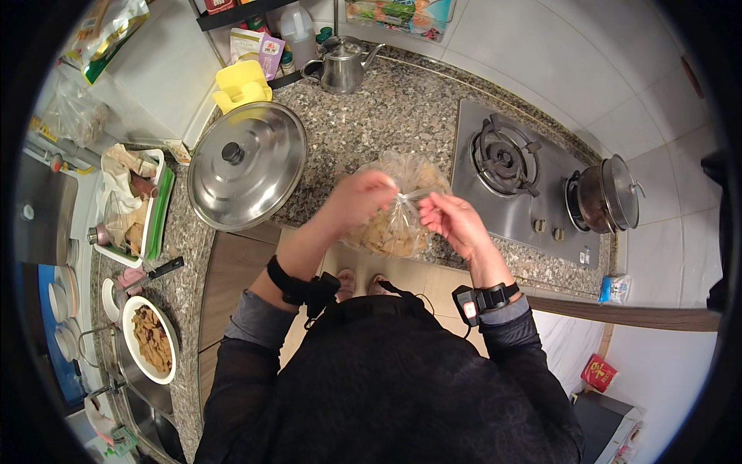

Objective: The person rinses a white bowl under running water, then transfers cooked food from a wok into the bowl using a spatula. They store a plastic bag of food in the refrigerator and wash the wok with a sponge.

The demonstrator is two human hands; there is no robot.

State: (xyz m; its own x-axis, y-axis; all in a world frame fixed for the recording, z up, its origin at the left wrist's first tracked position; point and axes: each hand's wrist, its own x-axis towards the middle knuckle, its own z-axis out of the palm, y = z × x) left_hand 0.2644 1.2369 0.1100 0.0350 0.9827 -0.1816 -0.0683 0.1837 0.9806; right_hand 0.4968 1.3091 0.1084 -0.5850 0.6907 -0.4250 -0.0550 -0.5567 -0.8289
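A clear plastic bag (394, 232) of yellowish-brown food pieces rests at the front edge of the granite counter, its top gathered into a twisted or knotted neck. My left hand (359, 200), slightly blurred, pinches one side of that neck. On the other side, my right hand (452, 217) grips a stretched end of the plastic between thumb and fingers. The exact form of the knot cannot be made out. Left of the bag lies a large steel lid (261, 168) with a black knob.
A gas hob (527, 226) with a lidded pot (600, 194) stands on the right. At the back are a steel kettle (342, 72) and a yellow plastic holder (240, 84). A white oval dish (133, 348) of brown food sits beside the sink (145, 383), near a knife (159, 271).
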